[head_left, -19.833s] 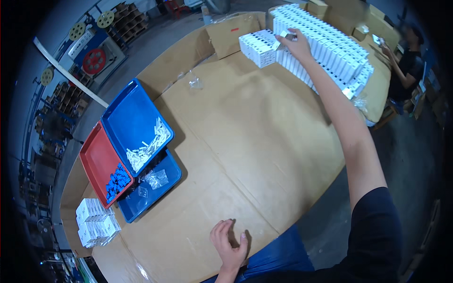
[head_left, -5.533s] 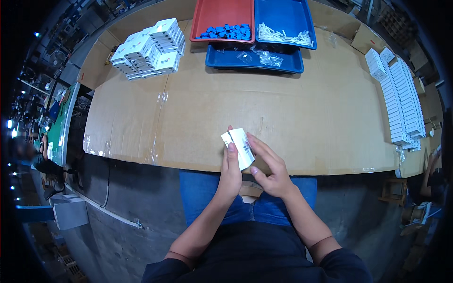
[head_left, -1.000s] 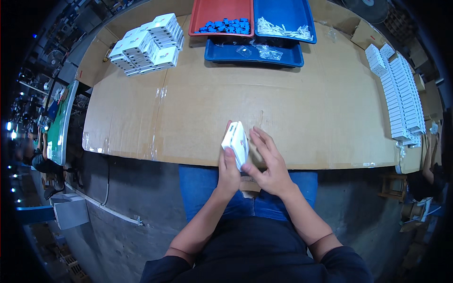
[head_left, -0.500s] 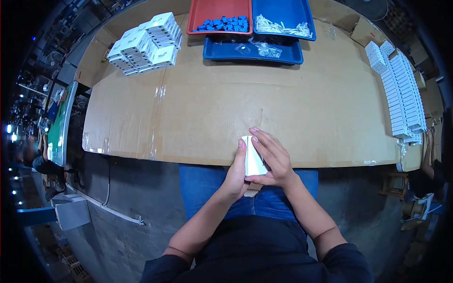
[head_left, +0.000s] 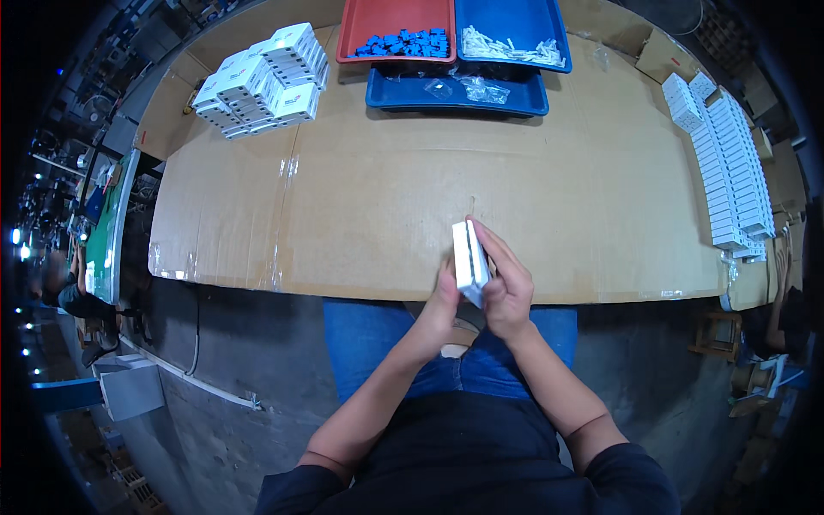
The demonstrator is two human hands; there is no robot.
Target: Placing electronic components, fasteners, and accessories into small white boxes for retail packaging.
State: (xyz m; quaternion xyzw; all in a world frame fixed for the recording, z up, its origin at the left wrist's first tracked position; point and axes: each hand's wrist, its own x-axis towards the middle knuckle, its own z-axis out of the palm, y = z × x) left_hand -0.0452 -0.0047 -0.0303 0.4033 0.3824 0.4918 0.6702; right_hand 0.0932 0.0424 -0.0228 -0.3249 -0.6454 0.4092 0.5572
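Observation:
A flat white box (head_left: pixel 464 257) stands tilted on its narrow side above the table's near edge, with a dark slit running along its side. My right hand (head_left: pixel 510 296) is closed on it from the right, fingers along its far side and thumb near its lower end. Close against the box's lower left is my left hand (head_left: pixel 438 309), thumb up. Its other fingers are hidden and slightly blurred, so whether it grips the box does not show.
A cardboard-covered table (head_left: pixel 369 206) spreads before me. White boxes (head_left: pixel 257 81) are stacked at back left; long rows of white pieces (head_left: pixel 730 172) line the right. At the back stand a red tray (head_left: pixel 343 39) of blue parts, a blue tray (head_left: pixel 562 43) of white sticks and a lower blue tray (head_left: pixel 403 99) with clear plastic.
The white box has turned from its broad face to its narrow side and moved slightly away from me. My left hand has slid lower beside it, and my right hand has shifted its hold.

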